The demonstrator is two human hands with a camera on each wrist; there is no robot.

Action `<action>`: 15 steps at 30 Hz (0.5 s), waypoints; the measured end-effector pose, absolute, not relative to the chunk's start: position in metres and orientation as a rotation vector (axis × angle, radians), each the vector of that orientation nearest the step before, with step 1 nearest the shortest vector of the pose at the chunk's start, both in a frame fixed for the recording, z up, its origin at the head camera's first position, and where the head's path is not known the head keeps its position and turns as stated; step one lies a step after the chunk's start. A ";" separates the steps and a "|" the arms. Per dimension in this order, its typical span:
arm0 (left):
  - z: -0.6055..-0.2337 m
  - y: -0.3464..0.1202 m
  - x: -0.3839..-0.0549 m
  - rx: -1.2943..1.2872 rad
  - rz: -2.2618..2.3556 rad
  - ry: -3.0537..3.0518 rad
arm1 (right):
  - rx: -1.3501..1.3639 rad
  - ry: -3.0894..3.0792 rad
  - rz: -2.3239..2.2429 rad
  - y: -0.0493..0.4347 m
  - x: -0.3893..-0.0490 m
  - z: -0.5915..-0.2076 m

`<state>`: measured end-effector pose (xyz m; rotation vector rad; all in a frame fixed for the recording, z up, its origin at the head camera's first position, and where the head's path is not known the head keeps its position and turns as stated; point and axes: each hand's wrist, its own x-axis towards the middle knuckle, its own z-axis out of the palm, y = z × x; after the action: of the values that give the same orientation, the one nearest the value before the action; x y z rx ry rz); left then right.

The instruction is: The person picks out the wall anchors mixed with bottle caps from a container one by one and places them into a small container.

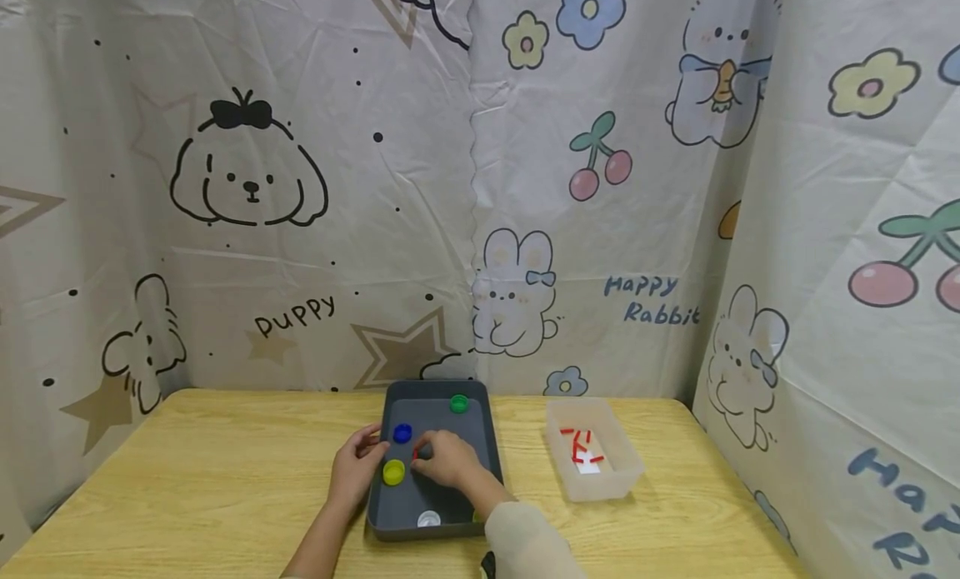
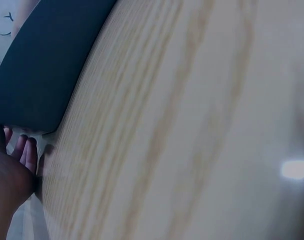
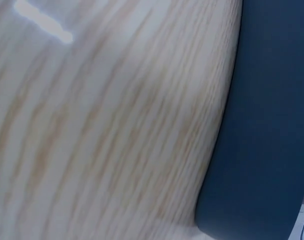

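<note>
A dark grey tray (image 1: 465, 504) lies on the table with small round caps in it: blue (image 1: 402, 433), yellow (image 1: 393, 472), green (image 1: 459, 404) and clear (image 1: 428, 519). My left hand (image 1: 352, 472) holds the tray's left side, thumb at the rim; in the left wrist view, its fingers (image 2: 29, 152) are by the tray's outer wall (image 2: 41, 65). Over the tray's middle, my right hand (image 1: 448, 461) pinches a small red stick (image 1: 416, 454) between thumb and fingers. Another yellowish cap is partly hidden under the right forearm. The right wrist view shows the tray's wall (image 3: 262, 125) and no clear hand.
To the tray's right stands a translucent plastic box (image 1: 630, 471) with several red sticks (image 1: 577, 446) and a white piece (image 1: 588, 462) inside. The light wooden table (image 1: 247, 462) ends at a printed curtain (image 1: 420, 187) at the back and sides.
</note>
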<state>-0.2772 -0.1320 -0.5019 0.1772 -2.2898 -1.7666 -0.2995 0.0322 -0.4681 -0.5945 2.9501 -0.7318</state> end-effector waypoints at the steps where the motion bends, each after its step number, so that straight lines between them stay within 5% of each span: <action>1: -0.502 -0.132 -0.277 0.178 -1.766 -2.288 | -0.591 2.955 -0.728 0.033 -0.300 -0.468; 15: -0.504 -0.133 -0.278 0.191 -1.752 -2.295 | -0.530 3.030 -0.723 0.050 -0.294 -0.467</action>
<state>-0.2783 -0.1326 -0.5040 0.1910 -2.2947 -1.7518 -0.2935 0.0497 -0.4667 -0.5304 3.0297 -0.7227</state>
